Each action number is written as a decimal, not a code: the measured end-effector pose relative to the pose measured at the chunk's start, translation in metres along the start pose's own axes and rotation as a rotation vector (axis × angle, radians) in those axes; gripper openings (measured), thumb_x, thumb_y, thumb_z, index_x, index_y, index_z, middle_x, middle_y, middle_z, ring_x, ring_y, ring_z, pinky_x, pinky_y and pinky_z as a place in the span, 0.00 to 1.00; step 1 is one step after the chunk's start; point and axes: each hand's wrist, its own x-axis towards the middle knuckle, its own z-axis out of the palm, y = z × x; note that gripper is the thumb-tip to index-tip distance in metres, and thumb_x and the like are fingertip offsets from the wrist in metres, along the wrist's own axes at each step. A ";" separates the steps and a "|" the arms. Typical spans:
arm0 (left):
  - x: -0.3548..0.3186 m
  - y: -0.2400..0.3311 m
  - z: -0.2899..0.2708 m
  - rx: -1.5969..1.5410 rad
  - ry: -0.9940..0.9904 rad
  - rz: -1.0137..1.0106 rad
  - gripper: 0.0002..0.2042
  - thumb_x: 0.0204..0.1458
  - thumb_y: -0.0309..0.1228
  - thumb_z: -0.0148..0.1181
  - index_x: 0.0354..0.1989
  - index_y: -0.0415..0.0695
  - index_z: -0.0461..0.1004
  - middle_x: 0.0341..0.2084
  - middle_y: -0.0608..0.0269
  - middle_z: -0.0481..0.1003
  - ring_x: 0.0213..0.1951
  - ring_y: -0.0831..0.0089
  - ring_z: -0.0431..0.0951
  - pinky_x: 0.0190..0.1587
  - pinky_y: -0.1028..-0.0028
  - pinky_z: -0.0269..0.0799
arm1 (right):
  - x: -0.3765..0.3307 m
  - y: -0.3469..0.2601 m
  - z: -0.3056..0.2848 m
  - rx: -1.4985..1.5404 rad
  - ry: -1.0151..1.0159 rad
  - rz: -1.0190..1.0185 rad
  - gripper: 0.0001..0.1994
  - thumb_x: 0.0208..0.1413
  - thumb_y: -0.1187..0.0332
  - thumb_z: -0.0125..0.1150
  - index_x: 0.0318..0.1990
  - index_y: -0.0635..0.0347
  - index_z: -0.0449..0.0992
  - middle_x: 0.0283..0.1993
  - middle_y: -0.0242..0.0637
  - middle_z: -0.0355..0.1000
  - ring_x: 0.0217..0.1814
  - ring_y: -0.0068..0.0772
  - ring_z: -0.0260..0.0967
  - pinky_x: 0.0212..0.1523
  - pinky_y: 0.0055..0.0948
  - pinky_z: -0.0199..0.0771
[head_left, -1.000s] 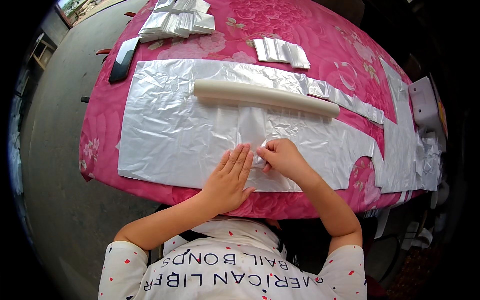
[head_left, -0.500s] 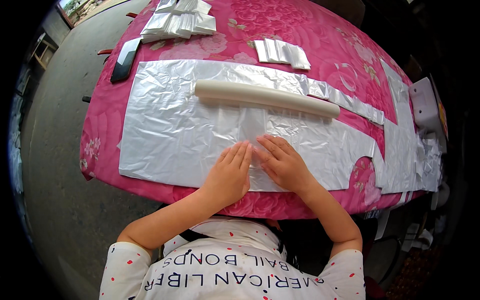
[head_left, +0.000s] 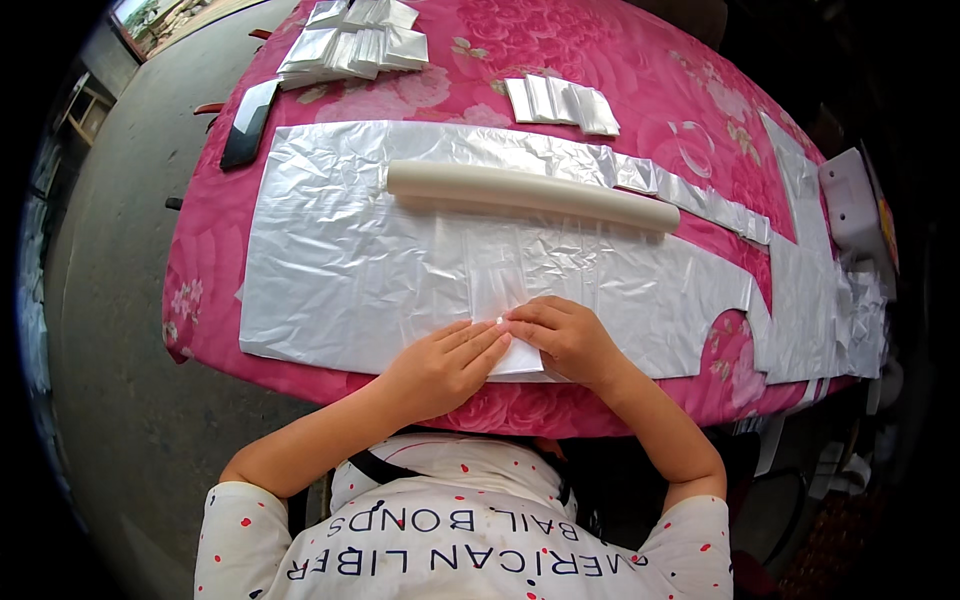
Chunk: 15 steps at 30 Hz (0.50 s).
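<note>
Near the table's front edge, a narrow folded strip of thin, translucent plastic bag (head_left: 497, 285) lies on a stack of large flat plastic bags (head_left: 320, 250). My left hand (head_left: 440, 368) presses along the strip's left side, its fingers close together and its thumb hidden. From the other side my right hand (head_left: 568, 342) bends its fingers over the strip, and the fingertips of both hands meet on it. Below the fingers a folded end of the strip shows bright white. Beyond the hands a pale rolling pin-like tube (head_left: 530, 195) lies across the stack.
Small folded plastic packets (head_left: 350, 50) are piled at the far left, and a shorter row of packets (head_left: 562, 105) lies behind the tube. A phone (head_left: 248, 125) rests at the left table edge. More plastic bags (head_left: 805, 310) and a white box (head_left: 852, 205) are on the right.
Both hands have drawn back toward me along the strip. The right fingers have bent inward, and a white folded end now shows between the hands.
</note>
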 end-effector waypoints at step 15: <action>0.000 -0.001 -0.002 -0.267 0.059 -0.654 0.26 0.45 0.29 0.60 0.54 0.34 0.62 0.25 0.55 0.77 0.28 0.61 0.77 0.33 0.70 0.71 | 0.021 -0.012 -0.004 0.482 -0.066 0.850 0.11 0.53 0.65 0.58 0.29 0.65 0.77 0.17 0.34 0.68 0.18 0.22 0.63 0.22 0.24 0.62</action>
